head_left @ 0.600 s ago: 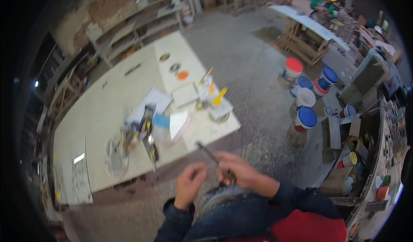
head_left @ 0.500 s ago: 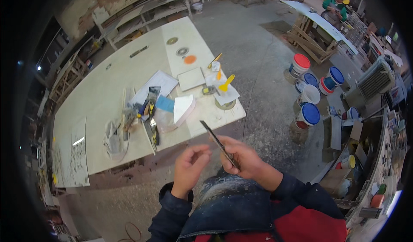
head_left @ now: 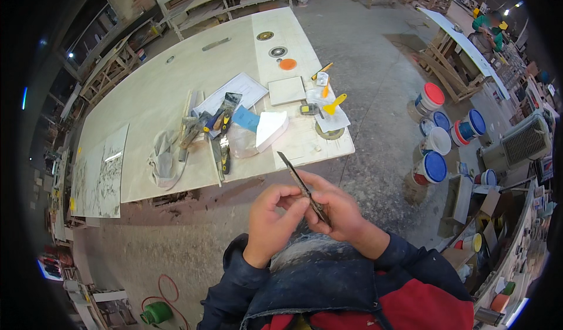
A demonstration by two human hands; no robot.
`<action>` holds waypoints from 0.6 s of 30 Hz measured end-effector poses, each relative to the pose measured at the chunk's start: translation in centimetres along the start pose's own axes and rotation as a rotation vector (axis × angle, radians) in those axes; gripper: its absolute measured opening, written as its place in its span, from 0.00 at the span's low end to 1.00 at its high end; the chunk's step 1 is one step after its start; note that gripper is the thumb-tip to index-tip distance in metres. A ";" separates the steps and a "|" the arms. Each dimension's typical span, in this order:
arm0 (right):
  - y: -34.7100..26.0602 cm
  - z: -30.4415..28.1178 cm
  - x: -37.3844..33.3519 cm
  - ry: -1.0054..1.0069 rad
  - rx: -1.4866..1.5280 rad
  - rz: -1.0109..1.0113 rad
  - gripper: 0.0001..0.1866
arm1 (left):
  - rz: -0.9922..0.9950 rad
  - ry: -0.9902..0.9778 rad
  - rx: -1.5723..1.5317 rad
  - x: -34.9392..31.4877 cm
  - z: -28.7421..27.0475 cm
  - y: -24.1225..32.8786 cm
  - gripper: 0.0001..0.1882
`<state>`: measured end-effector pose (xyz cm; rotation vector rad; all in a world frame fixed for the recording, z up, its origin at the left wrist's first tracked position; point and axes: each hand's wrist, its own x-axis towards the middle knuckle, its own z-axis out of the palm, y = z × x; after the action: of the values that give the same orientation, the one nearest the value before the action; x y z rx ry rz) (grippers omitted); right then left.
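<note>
In front of my body, my right hand [head_left: 340, 211] is closed round a slim dark tool with an angled, blade-like tip [head_left: 297, 178]. The tool slants, its tip toward the table and its lower end between my fingers. My left hand [head_left: 273, 220] is closed too, thumb and fingers pinching at the tool's middle. Just beyond lies the pale tabletop [head_left: 158, 89]. Nearest on it are a white angular piece [head_left: 271, 129], a clear plastic bag [head_left: 241, 141], a blue sheet [head_left: 245, 119] and dark, yellow-marked hand tools [head_left: 225, 154].
A grey cloth [head_left: 165, 160], a square tile [head_left: 287, 90], a tape measure [head_left: 308, 109] and a yellow scraper [head_left: 335, 103] lie on the table. Lidded buckets [head_left: 430, 167] stand on the floor at right. A green gas cylinder [head_left: 156, 312] is at lower left. A person [head_left: 488, 34] works far right.
My left hand has moved right and closed onto the tool, where before it was apart from it. The view has shifted, bringing the green cylinder into sight.
</note>
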<state>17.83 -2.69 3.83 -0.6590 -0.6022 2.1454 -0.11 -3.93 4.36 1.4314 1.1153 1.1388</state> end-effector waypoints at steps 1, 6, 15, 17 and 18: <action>-0.1 0.1 0.0 0.020 -0.048 0.002 0.30 | -0.034 0.006 -0.017 0.0 0.0 0.0 0.09; -0.4 -0.1 -0.4 0.005 -0.176 -0.030 0.29 | -0.120 0.055 -0.135 0.1 0.4 0.4 0.08; -0.9 -0.9 -0.6 -0.009 -0.221 -0.068 0.29 | -0.104 0.014 -0.103 0.8 0.9 0.6 0.04; -0.9 -0.9 -0.7 -0.017 -0.234 -0.084 0.29 | -0.133 0.025 -0.134 0.9 1.0 0.6 0.04; -0.9 -1.0 -0.7 -0.010 -0.240 -0.085 0.29 | -0.140 0.033 -0.141 0.9 1.1 0.7 0.04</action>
<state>19.29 -2.55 3.80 -0.7378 -0.8867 2.0159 1.14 -3.24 5.02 1.2108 1.1174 1.1221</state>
